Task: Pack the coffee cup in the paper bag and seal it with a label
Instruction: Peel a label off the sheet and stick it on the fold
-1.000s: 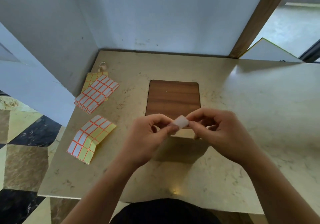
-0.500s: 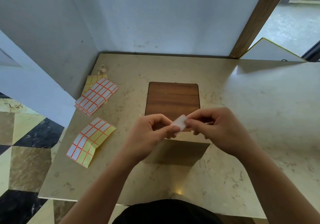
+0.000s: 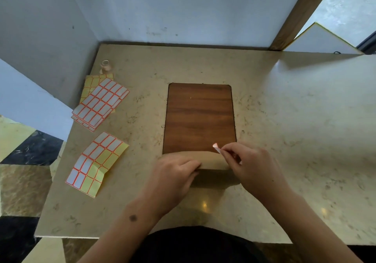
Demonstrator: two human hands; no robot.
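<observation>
A brown paper bag (image 3: pixel 212 161) stands on the counter in front of me, its top folded over. My left hand (image 3: pixel 175 175) presses down on the folded top at its left end, fingers closed on the paper. My right hand (image 3: pixel 250 165) pinches a small white label (image 3: pixel 216 147) between thumb and finger just above the bag's right end. The coffee cup is not visible; the bag hides whatever is inside.
A wooden board (image 3: pixel 200 116) lies just behind the bag. Left of it lie a partly used label sheet (image 3: pixel 97 163) and a stack of label sheets (image 3: pixel 101 103), with a small tape roll (image 3: pixel 105 65) near the wall. The beige marble counter (image 3: pixel 295 120) extends right.
Both hands dropped from holding the label together in the air. My left hand let go of the label and now presses the bag's folded top; my right hand keeps the label.
</observation>
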